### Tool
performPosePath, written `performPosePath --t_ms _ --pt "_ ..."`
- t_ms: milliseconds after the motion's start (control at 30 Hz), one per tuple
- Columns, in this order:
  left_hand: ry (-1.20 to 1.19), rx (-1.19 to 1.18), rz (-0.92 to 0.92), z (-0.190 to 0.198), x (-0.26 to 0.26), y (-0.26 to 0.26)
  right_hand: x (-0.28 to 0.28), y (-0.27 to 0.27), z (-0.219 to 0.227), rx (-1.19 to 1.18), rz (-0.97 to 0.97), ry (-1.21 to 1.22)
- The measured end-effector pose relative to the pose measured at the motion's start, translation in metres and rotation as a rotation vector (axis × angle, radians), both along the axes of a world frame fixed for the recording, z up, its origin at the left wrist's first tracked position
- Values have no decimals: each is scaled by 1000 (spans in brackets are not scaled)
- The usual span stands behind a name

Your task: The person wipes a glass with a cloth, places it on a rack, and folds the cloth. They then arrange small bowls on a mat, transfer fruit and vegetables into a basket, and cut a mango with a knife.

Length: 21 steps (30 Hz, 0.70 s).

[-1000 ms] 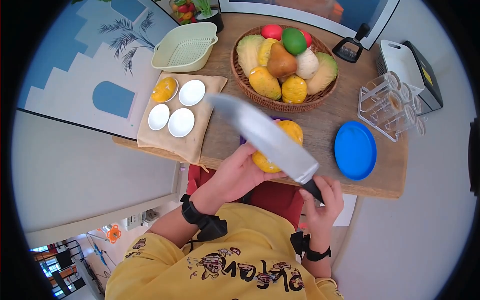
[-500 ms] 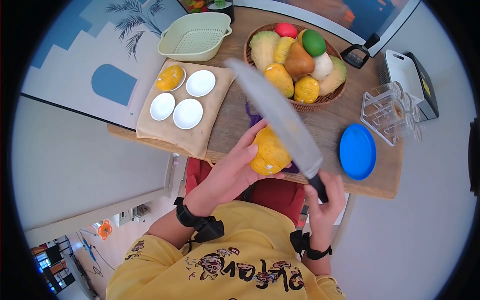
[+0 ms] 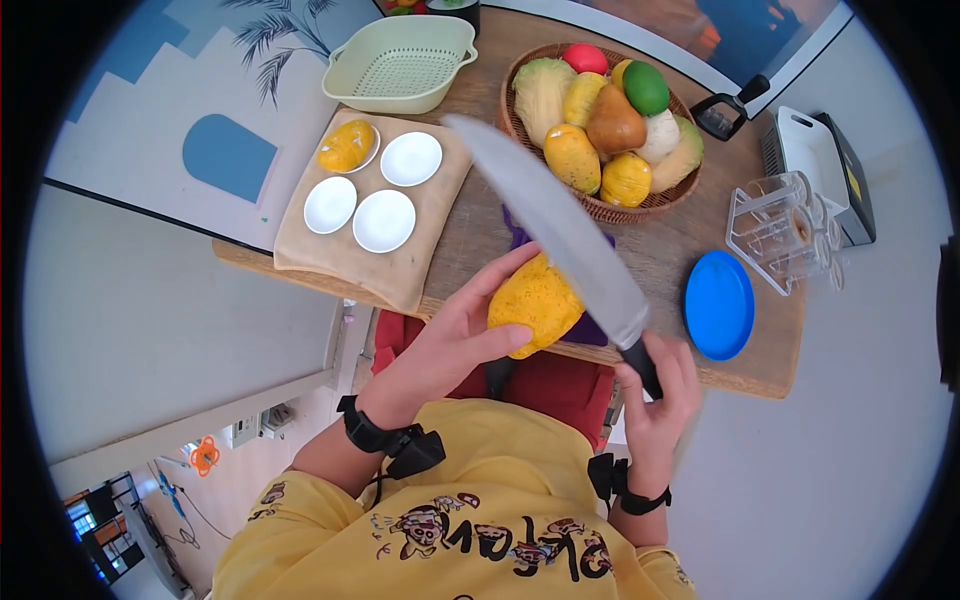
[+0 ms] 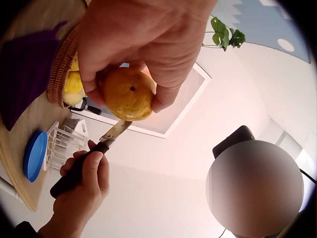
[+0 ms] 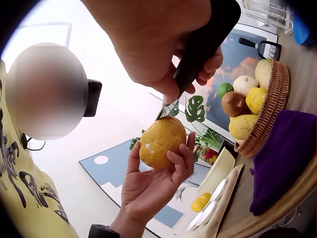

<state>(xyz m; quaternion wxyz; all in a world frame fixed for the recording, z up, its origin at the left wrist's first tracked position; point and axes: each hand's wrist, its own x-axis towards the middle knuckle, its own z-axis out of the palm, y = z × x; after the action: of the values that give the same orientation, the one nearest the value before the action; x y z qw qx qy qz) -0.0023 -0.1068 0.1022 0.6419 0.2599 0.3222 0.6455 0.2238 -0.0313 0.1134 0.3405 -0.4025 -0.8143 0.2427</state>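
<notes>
The left hand (image 3: 450, 340) grips a lumpy yellow fruit (image 3: 535, 305) above the table's front edge, thumb on its near side. In the right hand (image 3: 658, 400) is the black handle of a large knife (image 3: 560, 225), whose broad blade slants up to the left, over the fruit's right side. The right wrist view shows the fruit (image 5: 162, 141) held in the fingertips of the left hand (image 5: 151, 191), the blade edge-on behind its top. Whether the blade touches the fruit is unclear. A purple cloth (image 3: 590, 328) lies beneath, partly hidden.
A wicker basket (image 3: 512, 128) of fruit stands at the back. On the left, a beige mat (image 3: 400, 285) bears several white dishes, one with a yellow fruit (image 3: 346, 146); a green colander (image 3: 400, 75) is behind. A blue plate (image 3: 719, 305) and a glass rack (image 3: 760, 245) are on the right.
The left hand has turned the yellow fruit and shifted it slightly left, its thumb now lying across the near side. The knife has moved a little right and no longer covers the fruit's middle.
</notes>
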Motion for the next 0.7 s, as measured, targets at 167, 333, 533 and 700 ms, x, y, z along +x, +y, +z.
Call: performPosePath --t_ms 167,333,533,700 --pt "476 35 7 -10 -10 4 -6 -6 5 48 240 -20" --pt "167 -43 -5 2 -8 -2 -3 2 -1 63 55 -41" --pt "134 13 47 -5 -6 -1 -4 0 3 92 120 -37" --pt "132 37 -13 3 -11 0 -3 -2 2 112 195 -59"
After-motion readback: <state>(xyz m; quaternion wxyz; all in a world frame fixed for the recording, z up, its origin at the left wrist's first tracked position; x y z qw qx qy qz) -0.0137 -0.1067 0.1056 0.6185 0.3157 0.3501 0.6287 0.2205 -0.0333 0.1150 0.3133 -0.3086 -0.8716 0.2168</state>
